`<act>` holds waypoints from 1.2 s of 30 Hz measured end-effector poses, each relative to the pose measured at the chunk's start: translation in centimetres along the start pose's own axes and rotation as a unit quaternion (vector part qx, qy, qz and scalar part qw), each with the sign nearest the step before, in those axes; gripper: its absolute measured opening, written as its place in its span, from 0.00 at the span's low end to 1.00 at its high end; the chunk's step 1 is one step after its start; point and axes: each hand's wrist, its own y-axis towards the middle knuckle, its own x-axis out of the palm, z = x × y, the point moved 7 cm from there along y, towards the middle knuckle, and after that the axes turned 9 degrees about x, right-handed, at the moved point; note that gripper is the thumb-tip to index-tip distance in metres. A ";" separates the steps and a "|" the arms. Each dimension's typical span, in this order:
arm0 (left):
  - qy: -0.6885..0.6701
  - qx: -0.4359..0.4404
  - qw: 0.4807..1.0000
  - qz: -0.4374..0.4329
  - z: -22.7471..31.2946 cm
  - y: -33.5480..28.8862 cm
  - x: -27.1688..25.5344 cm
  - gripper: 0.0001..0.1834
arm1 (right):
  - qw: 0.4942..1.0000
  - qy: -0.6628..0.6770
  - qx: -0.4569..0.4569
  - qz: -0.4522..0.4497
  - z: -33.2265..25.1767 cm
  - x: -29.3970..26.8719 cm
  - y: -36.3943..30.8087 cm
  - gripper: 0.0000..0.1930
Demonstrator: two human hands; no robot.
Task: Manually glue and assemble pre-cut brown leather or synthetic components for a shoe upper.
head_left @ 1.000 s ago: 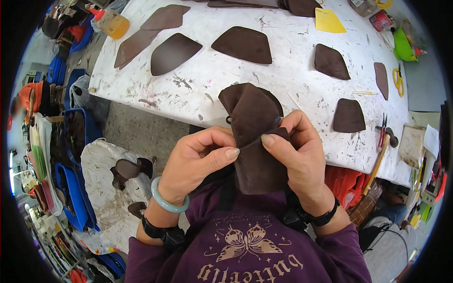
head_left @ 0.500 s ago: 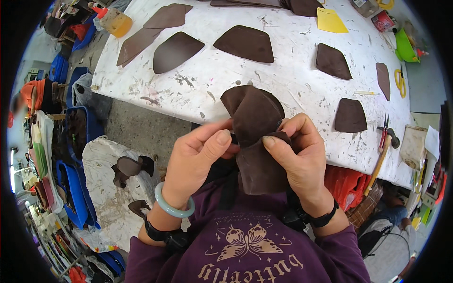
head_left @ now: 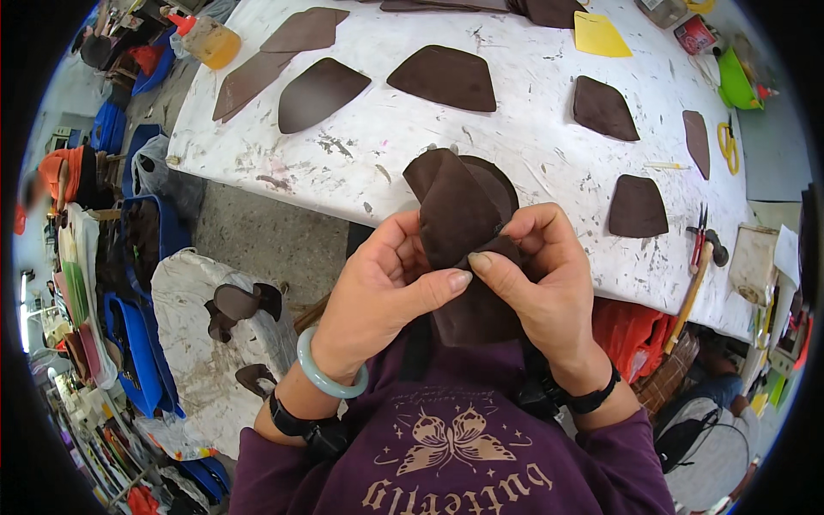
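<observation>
Between my hands is a dark brown leather piece (head_left: 459, 210) made of several curved panels, its upper part folded over itself and a lower panel hanging toward my lap. My left hand (head_left: 390, 275) grips its left side, the thumb stretched across the front toward the middle. With thumb and forefinger my right hand (head_left: 545, 279) pinches the edge on the right, near where the panels meet. The two thumb tips almost touch. Fingers behind the leather are partly hidden.
Flat brown leather panels (head_left: 442, 79) lie spread over the white table (head_left: 515, 163). A glue bottle (head_left: 206, 41), yellow card (head_left: 602, 34), yellow-handled scissors (head_left: 728, 150), snips (head_left: 699, 236) and a hammer (head_left: 689, 296) lie around. At left, a covered stand (head_left: 193, 343) bears joined brown pieces (head_left: 240, 305).
My left hand has shifted right and its thumb now reaches to the middle of the leather. The upper panel has swung down and left over the front. My right hand keeps its pinch.
</observation>
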 end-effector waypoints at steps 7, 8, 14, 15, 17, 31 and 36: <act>-0.085 -0.022 0.996 0.011 -0.8 -0.2 -0.1 0.22 | 1.000 -0.021 0.013 -0.007 0.1 0.1 -0.4 0.14; -0.085 -0.014 0.996 0.010 -0.6 -0.3 -0.1 0.21 | 1.000 0.003 -0.004 0.004 0.0 -0.1 -0.5 0.14; -0.051 -0.007 0.999 -0.002 -0.4 -0.6 -0.2 0.19 | 0.989 -0.084 -0.118 0.020 -1.4 -0.6 -0.6 0.09; -0.051 -0.007 0.999 -0.002 -0.4 -0.7 -0.3 0.19 | 0.979 -0.127 -0.160 0.015 -1.8 -0.4 -0.8 0.07; -0.047 -0.002 0.999 -0.003 -0.4 -0.7 -0.4 0.19 | 0.974 -0.149 -0.172 0.017 -2.2 -0.2 -0.9 0.06; 0.030 0.021 0.999 -0.011 0.0 -0.3 -0.3 0.18 | 0.959 -0.208 -0.181 0.067 -1.7 -0.2 -0.5 0.05; 0.047 0.035 0.998 0.005 0.1 -0.3 -0.8 0.17 | 0.981 -0.131 -0.132 0.051 -1.3 -0.1 -0.1 0.04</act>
